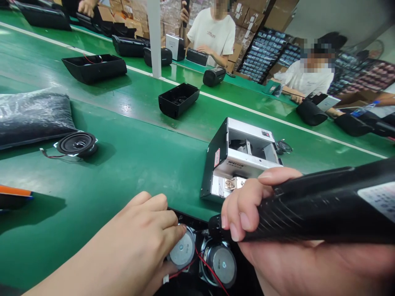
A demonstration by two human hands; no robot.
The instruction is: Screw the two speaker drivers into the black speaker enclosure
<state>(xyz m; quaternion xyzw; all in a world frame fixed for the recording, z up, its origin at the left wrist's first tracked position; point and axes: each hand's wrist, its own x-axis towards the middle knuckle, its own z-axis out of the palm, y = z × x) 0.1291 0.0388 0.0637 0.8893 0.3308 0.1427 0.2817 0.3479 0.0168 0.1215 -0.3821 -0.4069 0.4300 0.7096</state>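
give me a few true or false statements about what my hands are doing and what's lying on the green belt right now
1. The right hand grips a black power screwdriver. True.
2. The left hand rests on a round silver speaker magnet. True.
3. The loose black speaker cone lies right of the silver metal screw feeder box. False: it lies to its left.
4. The wires between the magnets are blue. False: red.

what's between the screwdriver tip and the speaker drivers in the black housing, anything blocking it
Nothing visible does. The right hand holds the black electric screwdriver with its tip just above the two speaker drivers. The left hand rests on the left driver's edge, beside the tip.
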